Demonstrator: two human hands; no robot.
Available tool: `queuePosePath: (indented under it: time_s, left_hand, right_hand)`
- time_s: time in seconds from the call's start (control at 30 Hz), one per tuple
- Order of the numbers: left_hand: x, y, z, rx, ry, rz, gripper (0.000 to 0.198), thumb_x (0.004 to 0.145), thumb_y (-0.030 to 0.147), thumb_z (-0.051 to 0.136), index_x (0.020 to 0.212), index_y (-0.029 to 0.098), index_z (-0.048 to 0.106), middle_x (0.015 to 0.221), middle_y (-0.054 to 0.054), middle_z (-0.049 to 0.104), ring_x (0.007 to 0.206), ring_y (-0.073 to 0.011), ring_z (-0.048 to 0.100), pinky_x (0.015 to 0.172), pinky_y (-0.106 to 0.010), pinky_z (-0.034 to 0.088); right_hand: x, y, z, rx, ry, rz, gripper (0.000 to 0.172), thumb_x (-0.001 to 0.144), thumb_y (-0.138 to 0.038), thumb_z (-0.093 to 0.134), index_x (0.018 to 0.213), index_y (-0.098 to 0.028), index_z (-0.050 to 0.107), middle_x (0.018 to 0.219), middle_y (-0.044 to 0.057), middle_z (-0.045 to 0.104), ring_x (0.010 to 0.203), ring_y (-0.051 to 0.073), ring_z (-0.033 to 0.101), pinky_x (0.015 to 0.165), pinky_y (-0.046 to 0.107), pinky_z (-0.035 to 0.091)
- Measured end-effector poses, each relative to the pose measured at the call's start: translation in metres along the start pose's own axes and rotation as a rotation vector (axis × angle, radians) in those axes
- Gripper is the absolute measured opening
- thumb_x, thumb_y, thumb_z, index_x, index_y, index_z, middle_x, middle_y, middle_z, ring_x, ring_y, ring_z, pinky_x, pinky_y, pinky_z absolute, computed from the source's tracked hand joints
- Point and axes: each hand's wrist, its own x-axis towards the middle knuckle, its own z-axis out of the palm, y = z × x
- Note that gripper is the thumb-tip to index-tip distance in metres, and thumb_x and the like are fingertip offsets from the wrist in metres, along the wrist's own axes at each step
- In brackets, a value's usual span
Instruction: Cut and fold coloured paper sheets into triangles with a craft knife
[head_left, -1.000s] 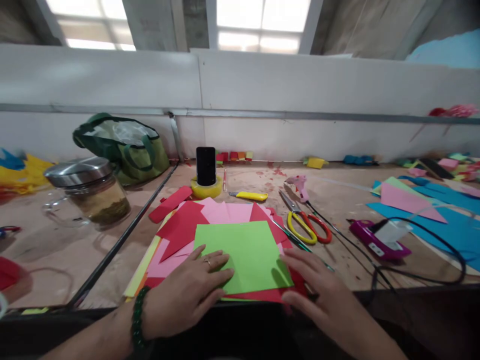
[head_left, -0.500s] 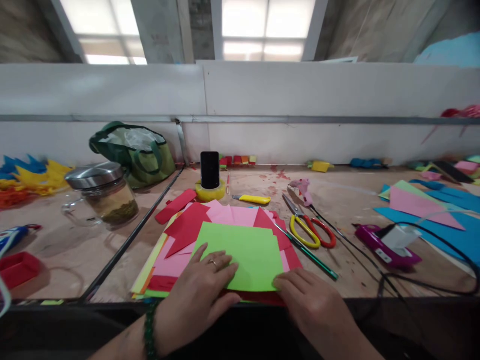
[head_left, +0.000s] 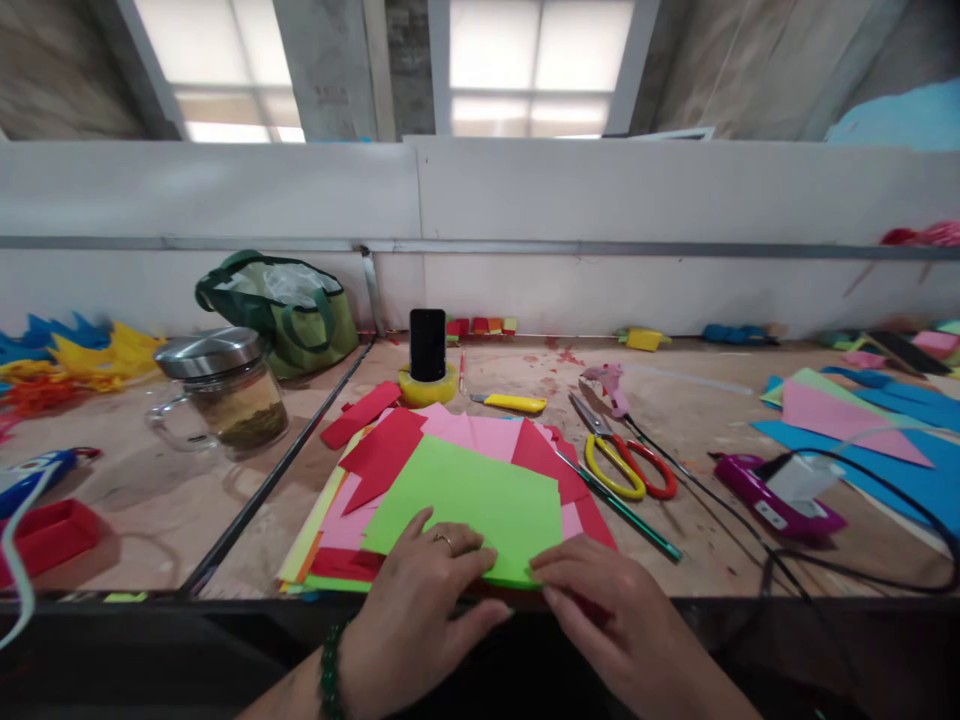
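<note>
A light green paper sheet [head_left: 480, 485] lies turned at an angle on a pile of pink and red paper [head_left: 367, 465] at the table's front edge. My left hand [head_left: 431, 600] rests on the sheet's lower left part, fingers spread and flat. At the lower right corner, my right hand [head_left: 611, 605] pinches the sheet's edge, fingertips on top and thumb below. A green pen [head_left: 637, 525] lies on the pile's right side, beside scissors [head_left: 626, 465] with yellow and red handles.
Behind the pile are a yellow cutter knife [head_left: 514, 402], a phone [head_left: 427, 345] on a tape roll [head_left: 427, 386] and a pink glue gun [head_left: 609, 385]. A glass tea mug [head_left: 236, 395] stands left, a green bag [head_left: 300, 320] behind it. A purple power strip [head_left: 780, 505] with cables lies right.
The green sheet has turned clockwise, its lower right corner shifting left. My right hand moved left with that corner. The whole view has shifted slightly.
</note>
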Motion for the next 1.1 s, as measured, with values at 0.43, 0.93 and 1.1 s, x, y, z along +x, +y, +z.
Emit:
queuePosePath:
  time_s: [0.43, 0.93, 1.1]
  left_hand:
    - [0.007, -0.017, -0.002, -0.220, 0.063, -0.216, 0.023, 0.085, 0.022, 0.054, 0.063, 0.017, 0.057, 0.073, 0.000, 0.055, 0.065, -0.0114, 0.053, 0.061, -0.023, 0.036]
    - [0.021, -0.040, -0.010, -0.097, 0.003, -0.450, 0.027, 0.078, 0.032, 0.052, 0.055, 0.017, 0.049, 0.051, 0.004, 0.045, 0.052, -0.0108, 0.039, 0.051, -0.024, 0.023]
    - [0.024, -0.045, -0.012, -0.197, -0.014, -0.460, 0.026, 0.076, 0.036, 0.056, 0.058, 0.016, 0.055, 0.052, 0.004, 0.048, 0.053, -0.0111, 0.044, 0.051, -0.023, 0.026]
  right_hand:
    - [0.031, 0.029, -0.019, 0.045, -0.093, 0.284, 0.051, 0.073, -0.024, 0.068, 0.124, -0.019, 0.060, 0.114, 0.008, 0.066, 0.103, 0.023, 0.060, 0.094, 0.037, 0.044]
    - [0.121, 0.037, -0.023, -0.174, -0.394, 0.244, 0.050, 0.072, -0.057, 0.066, 0.103, -0.017, 0.065, 0.098, 0.009, 0.069, 0.083, 0.021, 0.062, 0.069, 0.028, 0.045]
    - [0.145, 0.042, -0.014, -0.203, -0.509, 0.258, 0.049, 0.065, -0.061, 0.068, 0.084, -0.016, 0.065, 0.077, 0.006, 0.066, 0.068, 0.018, 0.058, 0.055, 0.025, 0.038]
